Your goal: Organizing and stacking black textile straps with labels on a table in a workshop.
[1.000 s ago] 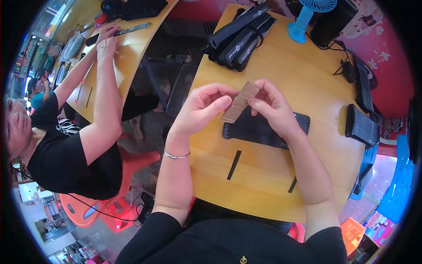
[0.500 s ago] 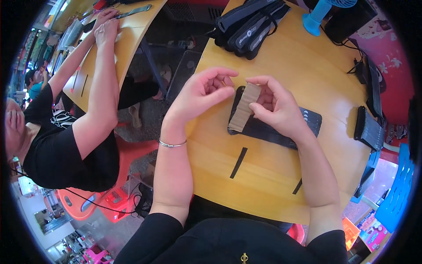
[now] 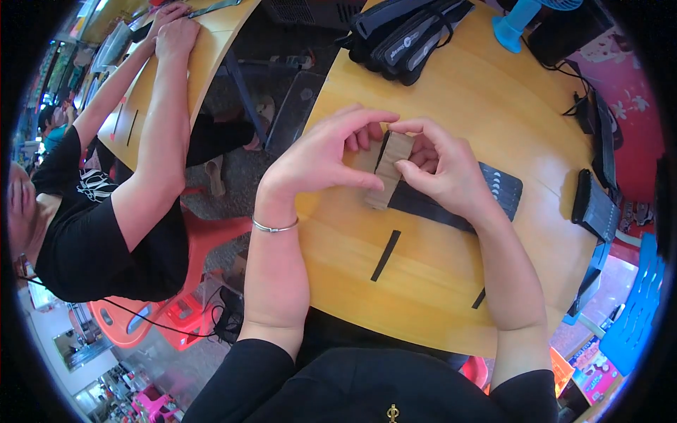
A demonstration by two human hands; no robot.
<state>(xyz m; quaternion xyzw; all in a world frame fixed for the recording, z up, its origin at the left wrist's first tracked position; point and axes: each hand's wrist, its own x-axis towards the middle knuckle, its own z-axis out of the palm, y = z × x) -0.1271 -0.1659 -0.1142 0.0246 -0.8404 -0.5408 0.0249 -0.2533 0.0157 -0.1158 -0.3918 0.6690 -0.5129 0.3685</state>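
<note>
A flat black panel (image 3: 441, 206) with a row of white crescent marks lies on the wooden table in front of me. Across its left end stands a ribbed tan strip (image 3: 393, 163) that looks like cardboard. My right hand (image 3: 443, 163) grips this strip between thumb and index finger, the other fingers curled. Around the panel's left end, my left hand (image 3: 338, 151) curves with thumb and index finger wide apart. Its thumb tip is at the strip's lower part, though I cannot tell if it presses on it. Some of the left fingers are hidden behind the strip.
Black strapped bundles (image 3: 405, 42) lie at the table's far edge, near a blue fan (image 3: 513, 28). A dark block-shaped stack (image 3: 596, 206) sits at the right edge. A thin black strip (image 3: 386, 255) is nearer me. At left, another person (image 3: 116, 211) leans on a second table.
My left hand has moved right, from beside the panel to around its left end and against the tan strip. My right hand keeps its grip. The view has shifted slightly.
</note>
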